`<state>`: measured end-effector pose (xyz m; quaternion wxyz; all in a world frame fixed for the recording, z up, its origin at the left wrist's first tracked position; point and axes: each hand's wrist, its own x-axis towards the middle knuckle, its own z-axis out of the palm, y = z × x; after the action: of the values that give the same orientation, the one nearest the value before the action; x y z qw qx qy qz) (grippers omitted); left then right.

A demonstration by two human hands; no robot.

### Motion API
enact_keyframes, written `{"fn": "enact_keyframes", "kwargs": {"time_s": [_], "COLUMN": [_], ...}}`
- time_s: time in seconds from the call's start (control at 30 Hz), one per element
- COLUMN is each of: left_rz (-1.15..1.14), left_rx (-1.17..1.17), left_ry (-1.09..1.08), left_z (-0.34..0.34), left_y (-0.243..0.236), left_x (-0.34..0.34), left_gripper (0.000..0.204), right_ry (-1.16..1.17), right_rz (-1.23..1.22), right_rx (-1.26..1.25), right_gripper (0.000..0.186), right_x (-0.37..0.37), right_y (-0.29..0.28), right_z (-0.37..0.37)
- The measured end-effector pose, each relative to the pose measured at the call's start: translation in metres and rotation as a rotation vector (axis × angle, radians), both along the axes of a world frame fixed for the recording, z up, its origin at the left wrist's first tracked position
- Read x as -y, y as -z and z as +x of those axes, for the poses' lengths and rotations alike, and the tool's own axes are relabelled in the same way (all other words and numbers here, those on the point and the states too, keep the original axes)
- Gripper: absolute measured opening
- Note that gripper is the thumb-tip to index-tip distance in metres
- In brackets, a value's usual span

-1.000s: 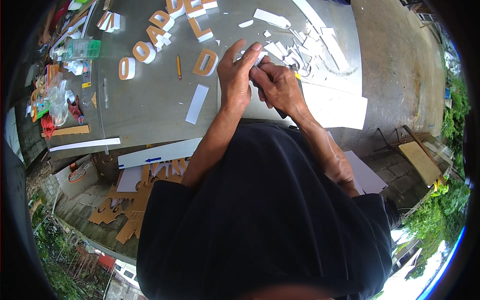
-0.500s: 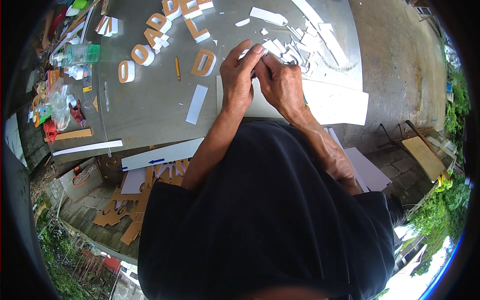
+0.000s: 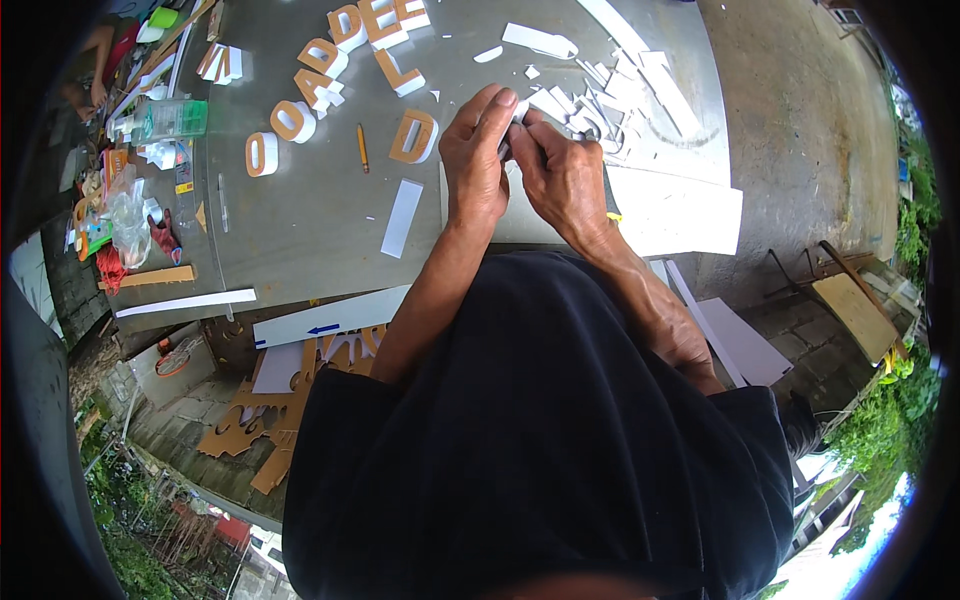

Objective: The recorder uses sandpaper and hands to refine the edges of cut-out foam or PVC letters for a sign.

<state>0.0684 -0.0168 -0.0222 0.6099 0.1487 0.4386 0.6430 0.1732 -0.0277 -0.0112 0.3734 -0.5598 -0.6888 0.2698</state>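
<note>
My left hand [image 3: 474, 160] and my right hand [image 3: 562, 178] meet over the metal-topped table, fingers curled toward each other. Pinched between them is a small white piece [image 3: 520, 110], mostly covered by the fingers; its full shape does not show. Something dark shows by the right fingertips, too hidden to name. Beneath the hands lies a white sheet [image 3: 680, 210]. To the left stand several block letters [image 3: 292, 122] with tan faces and white sides, and one more letter [image 3: 413, 136] sits nearest the left hand. White offcuts [image 3: 600, 100] are heaped beyond the right hand.
A pencil [image 3: 362, 148] and a white strip [image 3: 402, 218] lie on the table [image 3: 320, 225]. A green-tinted bottle [image 3: 175, 119], plastic bag [image 3: 130, 220] and other clutter crowd the left edge. Cut brown board [image 3: 240, 425] lies below. Another person's arm [image 3: 98, 65] shows at far left.
The view has shifted slightly, so the table's contents sit a little lower and to the right. My hands stay together, with the fingers slightly rearranged and more of the white piece showing.
</note>
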Motion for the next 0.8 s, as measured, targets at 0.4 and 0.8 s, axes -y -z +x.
{"fn": "enact_keyframes", "kwargs": {"time_s": [0.4,0.8], "left_rz": [0.012,-0.007], "left_rx": [-0.107,-0.083], "left_ry": [0.065,0.097], "left_z": [-0.004,-0.003], "left_y": [0.007,0.012], "left_x": [-0.001,0.001], "left_gripper": [0.04,0.032], "right_ry": [-0.134,-0.135], "right_rz": [-0.204,-0.128], "right_rx": [-0.021,0.017], "right_gripper": [0.02,0.02], "right_x": [-0.02,-0.014], "right_y": [-0.014,-0.004], "right_z": [0.012,0.015]}}
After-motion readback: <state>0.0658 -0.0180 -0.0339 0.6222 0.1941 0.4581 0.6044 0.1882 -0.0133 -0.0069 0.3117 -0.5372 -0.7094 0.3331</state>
